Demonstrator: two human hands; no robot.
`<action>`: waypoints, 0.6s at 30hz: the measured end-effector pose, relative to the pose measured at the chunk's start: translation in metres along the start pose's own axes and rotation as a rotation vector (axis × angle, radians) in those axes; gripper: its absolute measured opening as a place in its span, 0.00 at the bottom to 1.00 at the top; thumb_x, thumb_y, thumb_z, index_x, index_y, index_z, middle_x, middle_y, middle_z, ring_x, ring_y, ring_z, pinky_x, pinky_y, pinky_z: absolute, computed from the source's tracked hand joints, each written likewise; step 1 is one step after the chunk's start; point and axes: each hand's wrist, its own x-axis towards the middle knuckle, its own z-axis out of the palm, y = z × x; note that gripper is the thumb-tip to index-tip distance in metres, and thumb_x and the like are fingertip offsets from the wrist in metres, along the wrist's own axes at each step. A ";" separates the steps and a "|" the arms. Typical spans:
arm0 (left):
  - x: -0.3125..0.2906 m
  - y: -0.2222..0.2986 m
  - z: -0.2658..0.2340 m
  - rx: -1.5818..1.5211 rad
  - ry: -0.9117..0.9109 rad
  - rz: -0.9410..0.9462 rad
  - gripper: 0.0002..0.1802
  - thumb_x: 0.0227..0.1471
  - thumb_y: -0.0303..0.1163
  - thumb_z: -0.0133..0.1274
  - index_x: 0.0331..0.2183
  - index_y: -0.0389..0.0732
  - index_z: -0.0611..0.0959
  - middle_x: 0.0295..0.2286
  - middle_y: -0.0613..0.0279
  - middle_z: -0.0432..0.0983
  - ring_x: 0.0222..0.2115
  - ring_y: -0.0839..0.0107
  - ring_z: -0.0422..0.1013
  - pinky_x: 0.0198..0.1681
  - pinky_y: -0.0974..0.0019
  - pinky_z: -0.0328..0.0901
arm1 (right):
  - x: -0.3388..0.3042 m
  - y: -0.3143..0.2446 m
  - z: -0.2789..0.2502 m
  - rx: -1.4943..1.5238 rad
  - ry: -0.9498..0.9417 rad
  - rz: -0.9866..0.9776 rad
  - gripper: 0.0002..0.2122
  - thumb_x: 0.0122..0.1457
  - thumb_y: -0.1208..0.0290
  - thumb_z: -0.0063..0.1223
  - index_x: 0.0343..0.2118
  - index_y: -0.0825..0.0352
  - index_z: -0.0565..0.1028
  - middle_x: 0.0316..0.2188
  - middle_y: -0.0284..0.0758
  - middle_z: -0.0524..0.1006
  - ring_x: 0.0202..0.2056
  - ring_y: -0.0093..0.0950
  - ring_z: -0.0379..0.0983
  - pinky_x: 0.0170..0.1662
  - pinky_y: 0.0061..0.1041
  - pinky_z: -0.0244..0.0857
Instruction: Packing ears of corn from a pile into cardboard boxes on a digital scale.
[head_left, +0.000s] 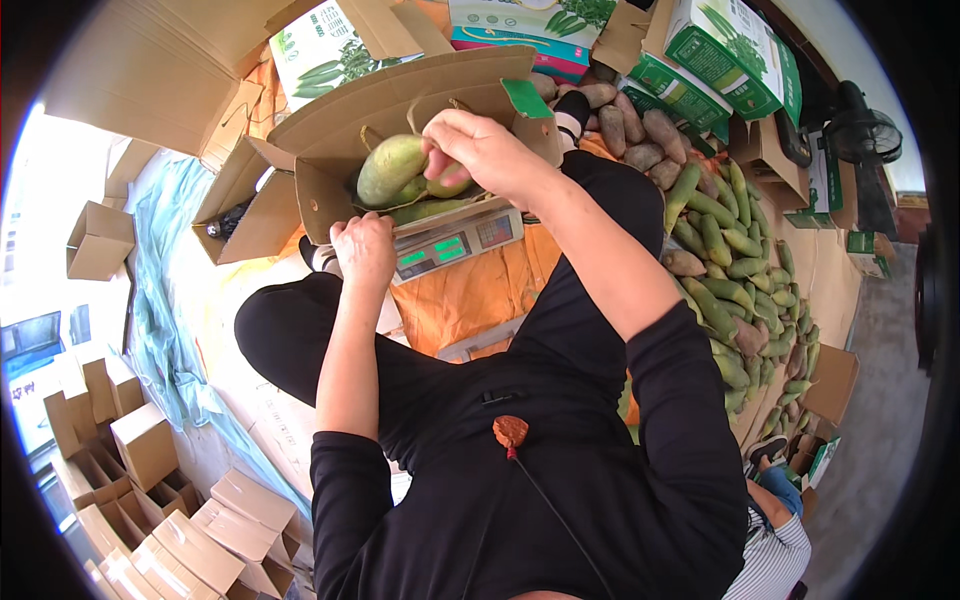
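Observation:
In front of me an open cardboard box point(335, 190) rests on a digital scale point(460, 248) with lit green digits. Inside it lie several green radishes point(435, 210). One large, pale green radish point(390, 172) leans at a slant above the others, its thin root pointing up. My right hand point(485, 155) reaches over the box with curled fingers closed at the end of this radish; part of the grip is hidden. Over the near left edge of the box my left hand point(362, 245) is bent, gripping the cardboard.
To the right spreads a big heap of green radishes point(745, 260), with reddish tubers point(640, 130) behind. Printed green-and-white cartons point(725, 60) stand at the back right, near a black fan point(862, 135). Empty brown boxes point(180, 545) crowd the lower left. Another person point(775, 550) sits at lower right.

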 end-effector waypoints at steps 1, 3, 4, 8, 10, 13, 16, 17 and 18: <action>0.001 0.001 0.000 -0.006 0.002 0.008 0.05 0.41 0.27 0.50 0.22 0.47 0.81 0.24 0.64 0.74 0.31 0.65 0.72 0.41 0.57 0.59 | 0.000 0.005 -0.004 -0.131 0.095 0.106 0.11 0.63 0.66 0.39 0.37 0.67 0.72 0.28 0.30 0.73 0.31 0.19 0.71 0.33 0.19 0.63; 0.001 0.002 -0.001 0.002 -0.016 0.005 0.05 0.41 0.27 0.50 0.22 0.47 0.81 0.24 0.64 0.74 0.31 0.65 0.72 0.41 0.57 0.59 | -0.004 0.009 -0.015 -0.266 0.186 0.217 0.10 0.62 0.66 0.40 0.38 0.66 0.72 0.29 0.30 0.74 0.32 0.19 0.71 0.32 0.18 0.63; 0.000 0.002 -0.003 0.013 -0.034 -0.007 0.05 0.41 0.26 0.50 0.22 0.47 0.81 0.24 0.64 0.74 0.31 0.65 0.72 0.41 0.56 0.59 | -0.012 0.007 -0.026 -0.303 0.202 0.138 0.09 0.60 0.68 0.43 0.37 0.68 0.73 0.29 0.32 0.75 0.31 0.19 0.71 0.33 0.19 0.65; -0.001 -0.003 -0.001 0.011 0.005 0.008 0.06 0.40 0.25 0.50 0.22 0.46 0.80 0.24 0.64 0.74 0.31 0.64 0.71 0.40 0.56 0.59 | -0.057 -0.032 -0.073 -0.353 0.349 -0.089 0.09 0.58 0.71 0.49 0.38 0.68 0.74 0.30 0.31 0.76 0.31 0.18 0.71 0.35 0.17 0.66; -0.001 -0.003 -0.003 0.010 0.000 0.002 0.06 0.39 0.24 0.50 0.22 0.46 0.80 0.24 0.64 0.73 0.31 0.64 0.71 0.40 0.56 0.59 | -0.081 -0.035 -0.112 -0.373 0.542 -0.107 0.08 0.58 0.71 0.49 0.38 0.66 0.75 0.30 0.31 0.76 0.31 0.18 0.71 0.35 0.16 0.65; -0.003 -0.003 0.000 0.004 0.005 -0.001 0.06 0.39 0.24 0.50 0.21 0.46 0.80 0.24 0.63 0.73 0.30 0.64 0.71 0.40 0.56 0.59 | -0.126 -0.019 -0.158 -0.382 0.831 -0.022 0.08 0.58 0.70 0.48 0.37 0.65 0.75 0.28 0.29 0.75 0.30 0.17 0.70 0.32 0.16 0.63; -0.001 -0.002 -0.001 0.008 0.002 0.010 0.06 0.39 0.25 0.51 0.22 0.46 0.81 0.24 0.63 0.73 0.30 0.64 0.71 0.41 0.56 0.59 | -0.180 0.051 -0.202 -0.398 0.954 0.178 0.07 0.58 0.71 0.48 0.36 0.65 0.75 0.24 0.28 0.73 0.26 0.16 0.68 0.28 0.17 0.61; -0.001 -0.001 -0.001 0.012 -0.001 0.010 0.06 0.39 0.25 0.51 0.22 0.46 0.81 0.24 0.63 0.73 0.30 0.64 0.71 0.41 0.56 0.59 | -0.199 0.081 -0.213 -0.405 0.957 0.234 0.06 0.58 0.71 0.48 0.34 0.66 0.75 0.23 0.27 0.73 0.25 0.16 0.67 0.27 0.17 0.60; 0.000 0.000 -0.001 0.004 -0.007 0.003 0.05 0.40 0.25 0.51 0.22 0.47 0.81 0.24 0.63 0.73 0.31 0.64 0.71 0.41 0.56 0.59 | -0.216 0.106 -0.214 -0.422 0.980 0.327 0.06 0.57 0.71 0.48 0.33 0.66 0.74 0.22 0.27 0.73 0.24 0.16 0.67 0.27 0.16 0.60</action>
